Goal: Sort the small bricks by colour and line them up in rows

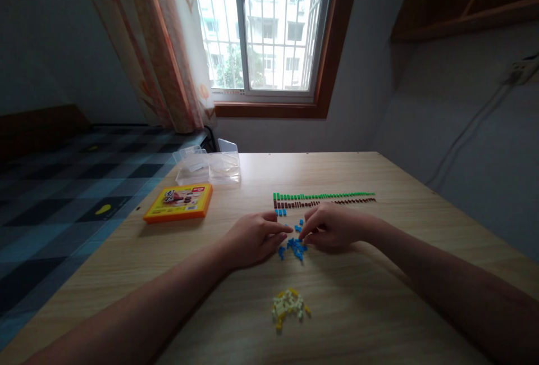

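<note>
Small blue building bricks (297,247) lie in a loose pile on the wooden table, between my two hands. My left hand (255,238) rests just left of the pile, index finger stretched toward some stray blue bricks and thumb a little apart from it. From the right, my right hand (332,224) reaches in with its index fingertip down at the pile's upper edge; no brick shows in its grasp. Beyond the hands run a row of green bricks (311,196) and a row of brown bricks (295,205), with several blue bricks (281,213) lined up under their left end.
Nearer me sits a pile of yellow and cream bricks (289,306). At the left stand an orange-yellow box (179,203) and clear plastic packaging (208,167). A checked bed (105,185) adjoins the table's left edge; a window (273,33) is behind.
</note>
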Demonstrator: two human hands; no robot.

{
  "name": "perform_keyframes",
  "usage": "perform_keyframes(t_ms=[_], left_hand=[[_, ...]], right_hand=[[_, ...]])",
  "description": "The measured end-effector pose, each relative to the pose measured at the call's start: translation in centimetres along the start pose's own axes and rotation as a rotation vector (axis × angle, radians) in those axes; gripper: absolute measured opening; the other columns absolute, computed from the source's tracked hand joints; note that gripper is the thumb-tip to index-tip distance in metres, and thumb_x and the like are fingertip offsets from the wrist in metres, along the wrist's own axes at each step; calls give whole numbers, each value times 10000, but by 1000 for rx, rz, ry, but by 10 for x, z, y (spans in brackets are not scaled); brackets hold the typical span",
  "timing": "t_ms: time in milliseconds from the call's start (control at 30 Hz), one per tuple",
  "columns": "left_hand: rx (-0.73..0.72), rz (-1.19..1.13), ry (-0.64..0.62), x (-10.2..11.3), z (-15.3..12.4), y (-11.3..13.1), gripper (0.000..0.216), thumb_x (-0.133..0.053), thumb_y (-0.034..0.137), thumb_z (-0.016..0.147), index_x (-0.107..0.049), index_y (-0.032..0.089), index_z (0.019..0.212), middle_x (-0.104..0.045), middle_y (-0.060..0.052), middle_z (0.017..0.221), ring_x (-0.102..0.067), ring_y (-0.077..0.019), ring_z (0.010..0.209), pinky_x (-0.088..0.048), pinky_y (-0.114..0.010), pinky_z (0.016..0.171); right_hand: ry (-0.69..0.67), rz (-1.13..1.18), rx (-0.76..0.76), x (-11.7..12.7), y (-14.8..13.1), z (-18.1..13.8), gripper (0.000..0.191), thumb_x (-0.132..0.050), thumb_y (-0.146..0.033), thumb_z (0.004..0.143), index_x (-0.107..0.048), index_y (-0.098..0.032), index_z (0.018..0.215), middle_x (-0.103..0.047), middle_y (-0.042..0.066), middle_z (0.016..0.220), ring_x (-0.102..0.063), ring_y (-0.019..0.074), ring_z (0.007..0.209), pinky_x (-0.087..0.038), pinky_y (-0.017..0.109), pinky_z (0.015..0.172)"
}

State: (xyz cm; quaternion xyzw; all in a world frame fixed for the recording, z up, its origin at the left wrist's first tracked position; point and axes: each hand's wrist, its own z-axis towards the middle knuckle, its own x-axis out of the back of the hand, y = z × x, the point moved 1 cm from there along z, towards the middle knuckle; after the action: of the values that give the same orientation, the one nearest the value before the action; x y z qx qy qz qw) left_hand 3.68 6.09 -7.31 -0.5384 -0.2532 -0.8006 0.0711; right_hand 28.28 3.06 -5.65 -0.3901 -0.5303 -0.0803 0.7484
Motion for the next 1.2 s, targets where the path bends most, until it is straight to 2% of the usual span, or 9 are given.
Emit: perform_keyframes(t_ms=[100, 267, 367, 533, 700, 900, 1000, 1200], left_hand=[[67, -5, 81, 1, 1, -2, 306, -468, 295, 977, -763, 240, 1036, -682, -45, 888, -625, -131, 701, -488, -266, 667], [146, 22, 104, 1, 2, -3, 315, -502, 143, 834, -765, 227, 985, -704, -40, 930, -627, -132, 682, -511, -285, 677], [116, 28, 91, 0, 2, -2, 399, -496, 100, 766, -772, 257, 1007, -715, -28, 953, -640, -134, 703, -527, -288, 698], [98, 67, 51, -1, 1, -1, 406, -501, 119, 775, -776, 274, 1030, -720, -27, 969, -647, -138, 708, -535, -287, 697], [112, 117, 28, -5, 0, 5, 394, -519, 149, 793, -752, 263, 1089, -728, -35, 1000, -660, -166, 746, -542, -311, 723], [182, 83, 71, -7, 2, 11, 315, -518, 143, 790, -770, 234, 957, -732, -32, 928, -662, -164, 737, -526, -295, 712], [229, 65, 107, -5, 2, 11, 270, -524, 149, 780, -771, 220, 863, -722, -29, 855, -642, -155, 690, -512, -285, 687], [221, 37, 147, -3, 1, 6, 265, -523, 148, 780, -772, 217, 837, -702, -27, 809, -605, -139, 637, -487, -270, 637]], right_hand=[[32, -8, 12, -1, 0, 0, 172, -655, -249, 885, -805, -197, 952, -641, 11, 703, -509, 84, 565, -381, 212, 550], [372, -117, -91, -11, 11, 3, 216, -594, -183, 875, -790, -204, 962, -671, 32, 764, -567, 119, 645, -418, 239, 618], [503, -239, -53, -19, 14, 3, 237, -576, -147, 842, -787, -215, 925, -687, 54, 799, -601, 174, 766, -448, 288, 705], [514, -340, 2, -22, 12, 2, 231, -555, -109, 809, -763, -207, 783, -648, 55, 755, -561, 198, 777, -440, 322, 721], [494, -364, 23, -22, 14, 0, 221, -571, -97, 791, -755, -209, 739, -632, 66, 831, -544, 202, 820, -441, 332, 745], [471, -365, 37, -26, 16, 1, 216, -585, -112, 824, -767, -226, 800, -640, 62, 857, -541, 206, 838, -459, 349, 774], [474, -424, 45, -26, 19, 1, 212, -590, -148, 853, -780, -242, 857, -667, 80, 979, -553, 227, 907, -477, 383, 834], [503, -476, -5, -28, 23, 1, 320, -613, -100, 769, -794, -290, 953, -608, 68, 1314, -533, 285, 1171, -432, 475, 1009]])
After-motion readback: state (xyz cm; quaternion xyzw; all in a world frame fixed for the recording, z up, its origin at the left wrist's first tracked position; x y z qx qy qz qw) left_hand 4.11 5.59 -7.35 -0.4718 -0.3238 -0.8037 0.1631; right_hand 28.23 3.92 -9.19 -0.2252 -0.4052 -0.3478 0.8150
